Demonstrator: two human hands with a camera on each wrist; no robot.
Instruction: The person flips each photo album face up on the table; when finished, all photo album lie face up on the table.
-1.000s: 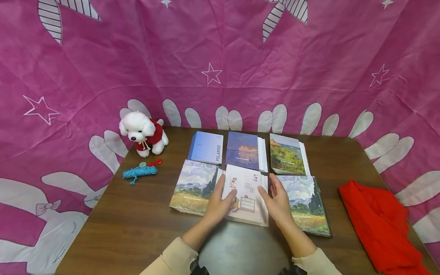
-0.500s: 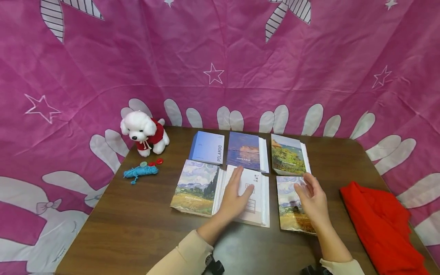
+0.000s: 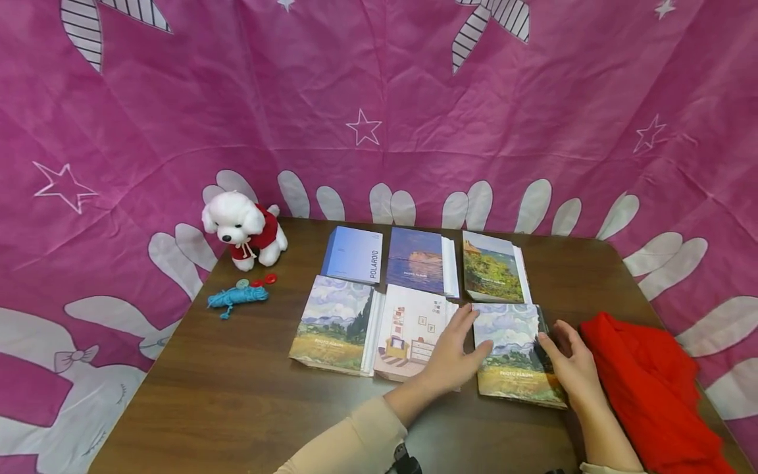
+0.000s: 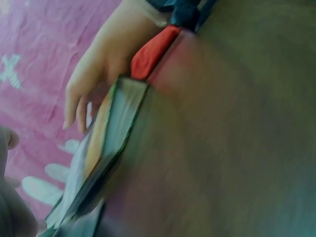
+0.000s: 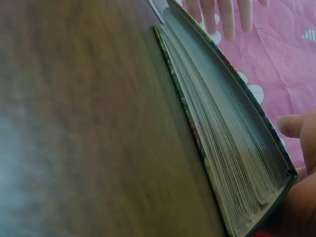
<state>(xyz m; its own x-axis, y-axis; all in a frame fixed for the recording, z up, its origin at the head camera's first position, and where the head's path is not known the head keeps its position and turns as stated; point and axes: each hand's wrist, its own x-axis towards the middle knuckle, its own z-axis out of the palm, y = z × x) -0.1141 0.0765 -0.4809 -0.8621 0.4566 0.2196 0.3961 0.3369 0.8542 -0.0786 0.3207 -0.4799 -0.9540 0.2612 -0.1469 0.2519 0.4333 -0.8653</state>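
A landscape-painted photo album (image 3: 512,362) lies at the front right of the table, between both hands. My left hand (image 3: 447,362) is at its left side, fingers extended along the edge and thumb over the cover. At its right side is my right hand (image 3: 574,372), thumb by the cover edge and fingers loosely spread. In the right wrist view the album's thick page edges (image 5: 227,133) face the camera, with my right thumb (image 5: 291,126) near the corner. Left of my left hand sits a white album (image 3: 408,329) with a furniture drawing, partly covered by that hand.
Another landscape album (image 3: 334,326) adjoins the white one. Behind stand a blue Polaroid album (image 3: 352,253), a sea-cliff album (image 3: 414,260) and a green hillside album (image 3: 491,266). A plush dog (image 3: 245,227), blue yarn (image 3: 237,296) and buttons (image 3: 270,279) lie left; red cloth (image 3: 645,388) lies right.
Both hands have moved right, from the sides of the white album to the sides of the right-hand landscape album. The albums stay in about the same places.
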